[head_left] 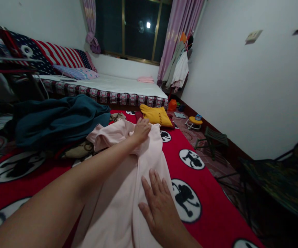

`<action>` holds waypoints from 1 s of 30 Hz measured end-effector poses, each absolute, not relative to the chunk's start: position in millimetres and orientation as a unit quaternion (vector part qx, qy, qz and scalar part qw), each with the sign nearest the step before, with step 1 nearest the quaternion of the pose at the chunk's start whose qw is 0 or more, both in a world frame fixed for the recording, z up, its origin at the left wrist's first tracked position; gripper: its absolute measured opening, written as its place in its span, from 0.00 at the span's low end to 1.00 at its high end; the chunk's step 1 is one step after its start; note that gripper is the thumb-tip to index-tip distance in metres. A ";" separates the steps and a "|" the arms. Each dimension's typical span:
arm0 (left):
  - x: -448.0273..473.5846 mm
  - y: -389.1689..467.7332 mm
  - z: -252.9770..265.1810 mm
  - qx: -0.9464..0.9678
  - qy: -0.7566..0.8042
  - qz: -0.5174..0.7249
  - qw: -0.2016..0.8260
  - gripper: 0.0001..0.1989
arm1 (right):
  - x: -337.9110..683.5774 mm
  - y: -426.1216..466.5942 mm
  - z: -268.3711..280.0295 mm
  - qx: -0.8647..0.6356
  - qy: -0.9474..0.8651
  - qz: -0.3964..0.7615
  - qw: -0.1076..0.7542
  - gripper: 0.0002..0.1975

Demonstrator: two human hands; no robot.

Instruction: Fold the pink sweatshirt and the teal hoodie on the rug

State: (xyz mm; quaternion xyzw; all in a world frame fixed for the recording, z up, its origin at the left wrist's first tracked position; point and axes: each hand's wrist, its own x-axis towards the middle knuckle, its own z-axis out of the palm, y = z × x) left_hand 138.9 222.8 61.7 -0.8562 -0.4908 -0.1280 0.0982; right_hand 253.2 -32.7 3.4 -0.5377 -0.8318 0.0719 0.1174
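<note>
A pale pink garment (118, 193) lies lengthwise before me on a red blanket (180, 155) printed with black-and-white figures. Its far left part is bunched and wrinkled, while a folded-over strip runs along its right side. My left hand (141, 131) reaches to the far end of the garment and rests on the cloth, fingers extended. Closer to me, my right hand (160, 206) lies flat with fingers spread on the garment's right side. Just beyond the left hand is a folded yellow garment (156, 115). A heap of dark teal cloth (61, 119) sits to the left.
A bed with a white sheet (113, 82) stands under the window, a pink folded cloth (145, 79) on it. Along the right wall are a yellow-topped stool (195, 120), a small folding stool (213, 137) and a dark camouflage chair (283, 175). Clothes (178, 70) hang by the curtain.
</note>
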 end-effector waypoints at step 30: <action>111.8 196.3 4.7 -0.757 -0.635 -0.150 0.028 0.26 | 305.1 64.2 34.2 -0.631 -0.687 0.151 0.328 0.11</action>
